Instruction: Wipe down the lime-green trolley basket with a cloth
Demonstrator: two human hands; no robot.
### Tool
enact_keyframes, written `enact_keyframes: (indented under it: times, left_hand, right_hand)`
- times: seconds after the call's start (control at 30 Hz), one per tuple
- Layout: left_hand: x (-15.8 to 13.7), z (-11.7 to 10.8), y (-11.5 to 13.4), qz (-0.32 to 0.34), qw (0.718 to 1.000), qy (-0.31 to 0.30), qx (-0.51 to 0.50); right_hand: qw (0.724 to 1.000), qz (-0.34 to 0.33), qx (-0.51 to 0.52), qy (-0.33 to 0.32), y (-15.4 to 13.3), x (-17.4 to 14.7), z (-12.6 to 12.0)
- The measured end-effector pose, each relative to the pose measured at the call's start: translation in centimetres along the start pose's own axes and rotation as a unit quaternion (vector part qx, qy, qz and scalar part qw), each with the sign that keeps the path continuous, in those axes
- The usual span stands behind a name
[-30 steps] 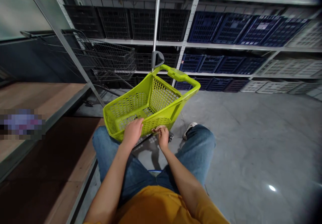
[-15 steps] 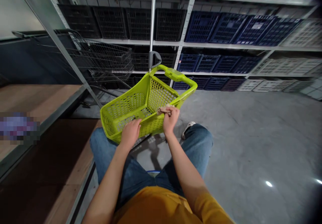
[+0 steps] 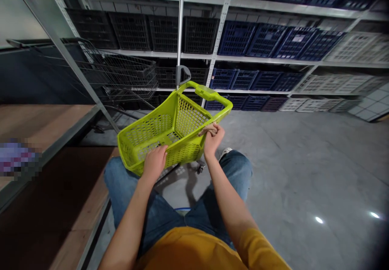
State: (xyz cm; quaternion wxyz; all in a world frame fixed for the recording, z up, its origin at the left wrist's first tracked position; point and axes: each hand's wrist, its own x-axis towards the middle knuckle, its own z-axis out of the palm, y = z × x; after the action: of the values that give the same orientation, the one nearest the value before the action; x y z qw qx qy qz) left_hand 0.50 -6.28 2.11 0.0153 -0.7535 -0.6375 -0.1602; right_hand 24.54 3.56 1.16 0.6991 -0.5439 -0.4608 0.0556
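A lime-green plastic shopping basket (image 3: pixel 182 154) with a lattice of holes stands tilted in front of my knees, on a wheeled frame. My left hand (image 3: pixel 154 161) is closed over its near rim, toward the left end. In my right hand (image 3: pixel 213 139) is a crumpled beige cloth (image 3: pixel 208 130), pressed against the near rim where it rises to the handle. The basket's looped handle (image 3: pixel 209 93) points up and to the right. Inside the basket, only its perforated floor and walls show.
Behind stand metal shelves with black crates (image 3: pixel 130 31), blue crates (image 3: pixel 237 38) and white crates (image 3: pixel 349 45). A wire shopping cart (image 3: pixel 121 75) is parked back left. A silver pole with a grey grip (image 3: pixel 184 74) rises behind the basket. A wooden shelf (image 3: pixel 45 118) is at left.
My right hand has slid the cloth along the near rim, to the right and toward the handle. My left hand keeps its hold. The whole view has shifted slightly.
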Motion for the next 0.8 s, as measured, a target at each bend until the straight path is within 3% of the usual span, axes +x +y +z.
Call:
enact_keyframes:
  times: [0.1,0.17,0.27,0.37,0.47,0.53,0.6,0.73,0.8]
  left_hand:
    - [0.0,0.0,0.0,0.001,1.0,0.008,-0.001]
    - [0.0,0.0,0.0,0.006,1.0,0.009,0.0]
    - [0.0,0.0,-0.1,0.01,1.0,0.005,0.0]
    - [0.0,0.0,-0.1,0.005,1.0,0.003,0.0]
    - [0.0,0.1,0.0,0.0,1.0,0.002,0.001]
    - [0.0,0.3,0.1,-0.001,1.0,0.005,-0.001]
    - [0.0,0.4,0.0,0.001,1.0,0.009,-0.003]
    - [0.1,0.5,-0.2,0.008,1.0,0.009,0.005]
    - [0.2,0.4,-0.3,0.013,1.0,0.007,0.009]
  right_hand:
    - [0.995,-0.016,0.007,-0.098,-1.3,-4.8,1.4]
    - [0.979,-0.075,0.013,-0.191,-1.5,-8.3,1.6]
    - [0.944,-0.168,0.004,-0.283,-1.0,-9.1,0.6]
    - [0.951,-0.175,-0.017,-0.256,0.2,-3.8,-1.0]
    - [0.99,-0.088,-0.05,-0.094,0.9,2.2,-2.0]
    - [0.995,-0.061,-0.055,-0.048,0.8,3.1,-1.9]
    - [0.993,-0.08,-0.035,-0.084,0.4,1.0,-1.2]
    - [0.969,-0.131,0.007,-0.207,-0.1,-6.6,0.6]
    - [0.962,-0.143,0.01,-0.234,0.1,-8.0,0.6]
